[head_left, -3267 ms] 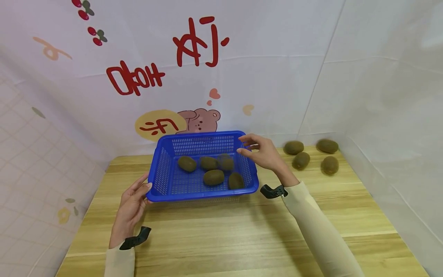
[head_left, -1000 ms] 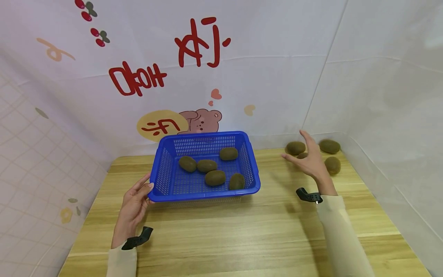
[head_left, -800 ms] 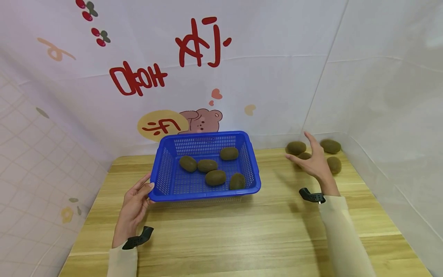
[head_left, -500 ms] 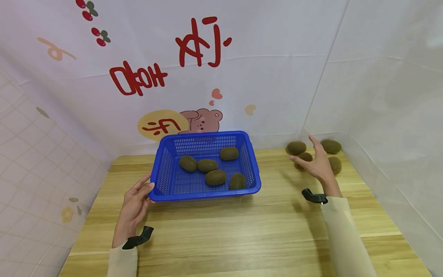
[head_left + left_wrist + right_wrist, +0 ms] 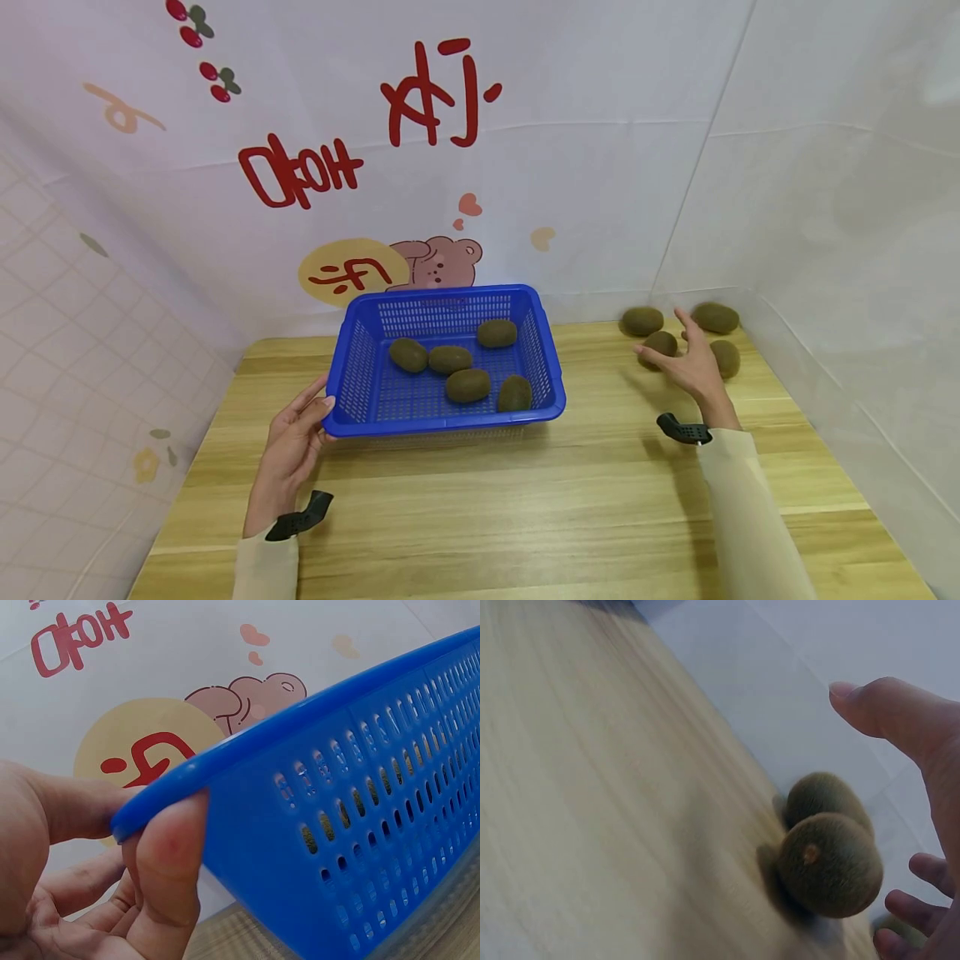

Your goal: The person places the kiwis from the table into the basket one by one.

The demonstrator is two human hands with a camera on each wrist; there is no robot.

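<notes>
My left hand (image 5: 292, 437) pinches the near left corner of a blue plastic basket (image 5: 442, 423); in the left wrist view the thumb and fingers grip its rim (image 5: 247, 742). Several brown kiwis, one of them a kiwi (image 5: 467, 386) near the front, lie inside. At the table's back right, my right hand (image 5: 693, 367) is spread above loose kiwis, thumb and fingers apart. Closest to it is a kiwi (image 5: 660, 346), which shows in the right wrist view as the nearer kiwi (image 5: 831, 866), between thumb and fingers with a gap around it.
Another kiwi (image 5: 642, 321) lies behind that one, and two more, a kiwi (image 5: 716, 317) and a kiwi (image 5: 726, 358), sit to the right of the hand. The wooden table (image 5: 480, 517) is bounded by a white printed curtain (image 5: 600, 167) at the back and sides.
The right hand left the basket, where a fifth kiwi now lies still, and moved right to the loose kiwis. Lately it has lowered slightly toward the nearest one. The left hand stays on the basket.
</notes>
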